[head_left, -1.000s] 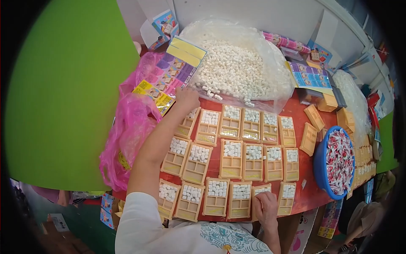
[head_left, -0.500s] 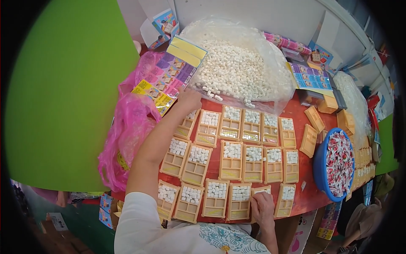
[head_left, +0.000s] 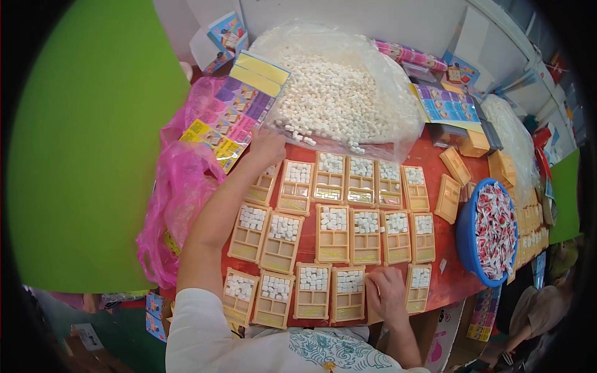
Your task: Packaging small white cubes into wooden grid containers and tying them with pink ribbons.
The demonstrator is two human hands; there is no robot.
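My left hand [head_left: 267, 147] reaches to the far left, at the edge of a colourful printed card sheet [head_left: 239, 110] and above a tan compartment tray [head_left: 262, 188]. Its fingers look bent; what they hold, if anything, is hidden. In the near row, my right hand [head_left: 386, 293] lies with curled fingers between a tray with white blocks [head_left: 349, 294] and another tray [head_left: 418, 288] on its right. A tan edge shows below its fingers, but what is under the palm cannot be seen. Several trays stand in three rows, small white blocks filling their far compartments.
A clear plastic bag [head_left: 398, 118] heaped with small white blocks [head_left: 336, 96] lies at the back. On the left is a pink plastic bag [head_left: 171, 205]. A blue basin [head_left: 467, 245] of red-and-white packets stands on the right, near empty tan trays [head_left: 447, 199]. Another person's arm [head_left: 521, 336] shows lower right.
The whole view has shifted slightly, so most things sit a little further left. My right hand now covers the near-row tray whose white blocks showed before. My left hand stays by the sheet.
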